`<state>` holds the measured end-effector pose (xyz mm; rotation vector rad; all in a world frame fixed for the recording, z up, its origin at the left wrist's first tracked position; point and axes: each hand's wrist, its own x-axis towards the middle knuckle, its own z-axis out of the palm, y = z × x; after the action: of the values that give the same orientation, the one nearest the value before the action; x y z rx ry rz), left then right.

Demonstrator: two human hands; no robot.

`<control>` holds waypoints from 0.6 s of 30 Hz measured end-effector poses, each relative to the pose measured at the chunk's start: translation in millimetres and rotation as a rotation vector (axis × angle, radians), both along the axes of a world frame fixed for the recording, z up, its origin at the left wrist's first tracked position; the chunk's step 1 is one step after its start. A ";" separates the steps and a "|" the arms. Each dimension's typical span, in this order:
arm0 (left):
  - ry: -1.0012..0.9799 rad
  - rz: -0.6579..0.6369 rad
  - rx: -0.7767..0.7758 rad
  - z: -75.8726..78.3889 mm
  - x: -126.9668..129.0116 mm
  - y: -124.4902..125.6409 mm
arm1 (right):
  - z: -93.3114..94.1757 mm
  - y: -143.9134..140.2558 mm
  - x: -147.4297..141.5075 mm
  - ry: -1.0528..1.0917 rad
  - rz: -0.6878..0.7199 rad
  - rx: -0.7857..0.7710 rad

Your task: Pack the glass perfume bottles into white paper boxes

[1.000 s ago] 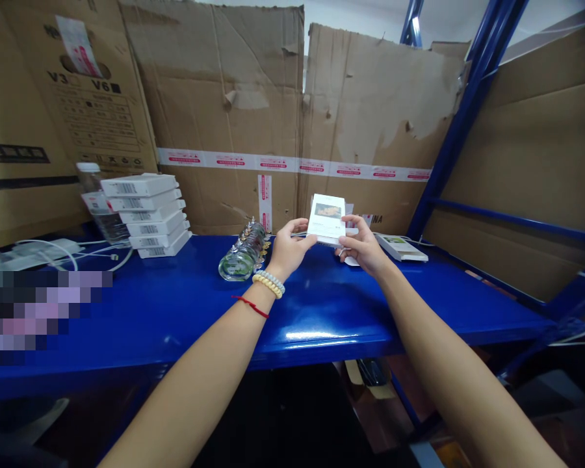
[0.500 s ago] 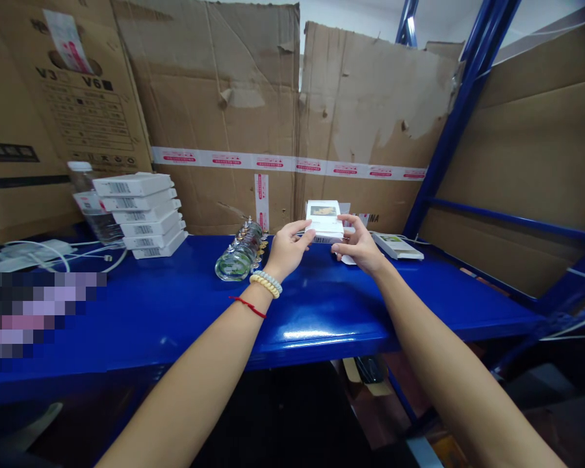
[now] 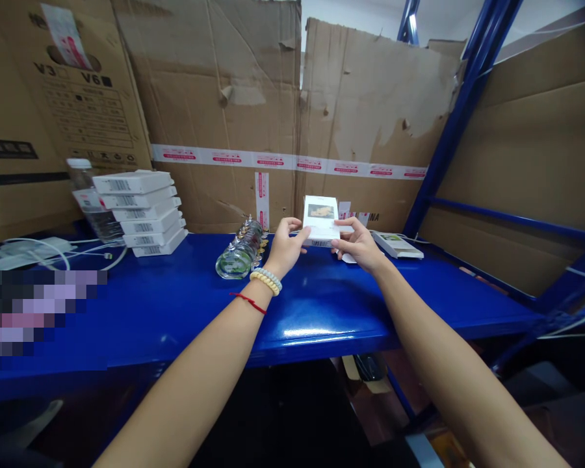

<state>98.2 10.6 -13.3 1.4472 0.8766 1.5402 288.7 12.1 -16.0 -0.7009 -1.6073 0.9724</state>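
1. Left hand: fingers curled, thumb on top, gripping the left edge of a small flat white cardboard box with a printed picture on its face; 2 bead bracelets and 1 red thread on the wrist.
2. Right hand: fingers closed on the right edge of the same box, thumb along its side.
3. White box: held between both hands just above the back of the shelf, face tilted toward the camera, barcode edge downward.
4. Clear glass bottle lying on its side: just left of the left hand, on the shelf.
5. Flat white packet with green print: lying just right of the right hand.
6. Glossy blue metal shelf: bears all items; light glare near its front edge.
7. Stack of 5 white boxes with barcode labels: well to the left, a clear plastic water bottle behind it.
8. White cables: far left of the shelf.
9. Worn brown cardboard sheets with red-and-white tape: form the back wall.
10. Blue steel rack upright: at right, cardboard behind it.
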 end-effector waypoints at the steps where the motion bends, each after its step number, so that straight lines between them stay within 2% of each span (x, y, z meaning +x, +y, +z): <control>1: -0.021 -0.002 -0.051 0.2 -0.4 0.2 | -0.2 -0.4 -0.2 0.006 0.019 -0.006; 4: -0.003 -0.045 -0.164 -1.6 -2.5 3.1 | -0.2 -0.6 -1.1 -0.011 0.079 -0.042; 6: 0.070 -0.042 -0.159 -5.4 -4.7 7.5 | 0.5 1.4 -0.3 -0.021 0.031 -0.050; 8: 0.178 -0.012 -0.103 -11.1 -7.4 13.2 | 1.0 5.9 2.8 0.004 -0.165 -0.035; 11: 0.409 0.036 -0.051 -20.5 -11.5 20.5 | 0.1 15.4 12.9 0.027 -0.617 -0.002; 13: 0.570 0.051 -0.056 -25.1 -14.0 22.4 | -2.1 20.6 21.2 -0.068 -0.862 0.013; 15: 0.693 0.052 -0.070 -27.8 -15.9 22.3 | -5.5 23.3 28.1 -0.251 -1.020 0.026; 18: 0.733 0.042 -0.102 -29.3 -17.3 21.4 | -11.1 23.4 33.1 -0.569 -1.134 0.012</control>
<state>80.9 32.0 -42.6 1.9554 1.3854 0.9560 321.9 35.5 -27.1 -1.7162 -1.3056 -0.0928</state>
